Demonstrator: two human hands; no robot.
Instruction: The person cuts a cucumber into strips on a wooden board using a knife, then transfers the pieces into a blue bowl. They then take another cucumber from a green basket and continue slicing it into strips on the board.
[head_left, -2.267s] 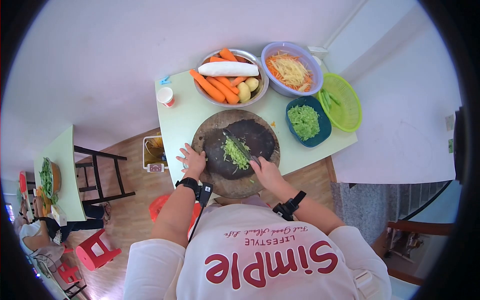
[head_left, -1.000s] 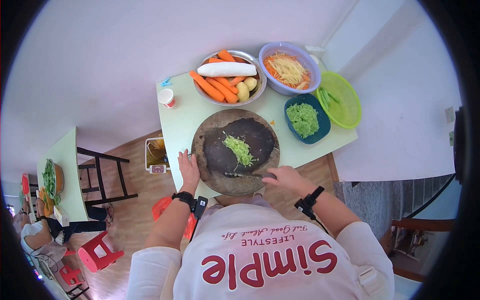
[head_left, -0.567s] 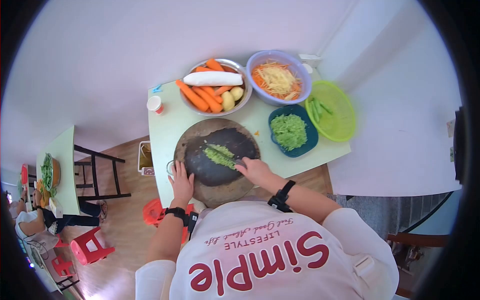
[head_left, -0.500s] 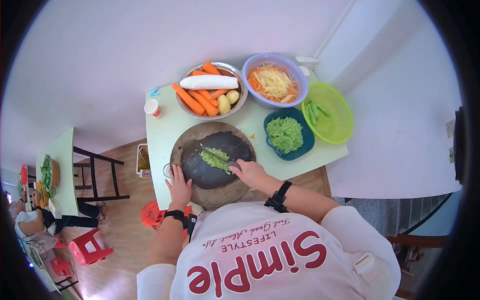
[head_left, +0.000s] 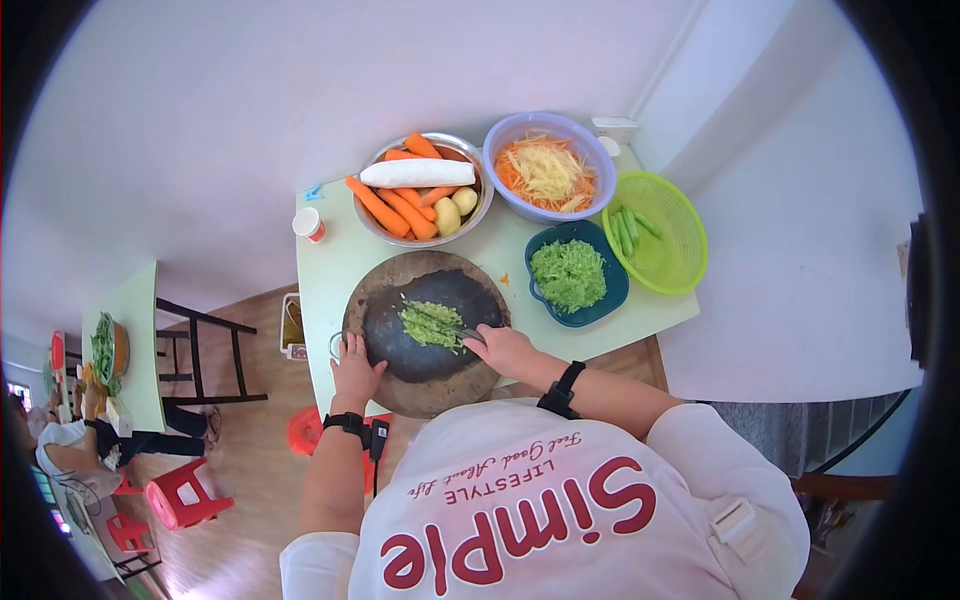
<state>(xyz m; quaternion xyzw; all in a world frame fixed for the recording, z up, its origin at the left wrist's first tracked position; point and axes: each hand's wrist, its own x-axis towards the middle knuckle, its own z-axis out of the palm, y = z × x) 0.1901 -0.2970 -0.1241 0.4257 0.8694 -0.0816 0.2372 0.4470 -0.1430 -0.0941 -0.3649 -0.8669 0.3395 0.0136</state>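
My right hand (head_left: 500,350) is closed round the handle of a knife (head_left: 458,331), whose blade lies over chopped green vegetable (head_left: 428,323) in the middle of a round chopping board (head_left: 425,395). On the board's left edge rests my left hand (head_left: 357,370), fingers spread and holding nothing. A dark green bowl (head_left: 568,275) to the right of the board holds more shredded green vegetable.
Behind the board stand a metal bowl (head_left: 425,190) of carrots, white radish and potatoes, and a lilac bowl (head_left: 548,167) of shreds. A lime basket (head_left: 672,240) and paper cup (head_left: 309,225) flank them. Another person (head_left: 72,440) is at a far-left table, near red stools (head_left: 180,495).
The whole view has shifted slightly, with the table a little lower in it. My right hand still grips the knife, and my left hand stays on the board's edge.
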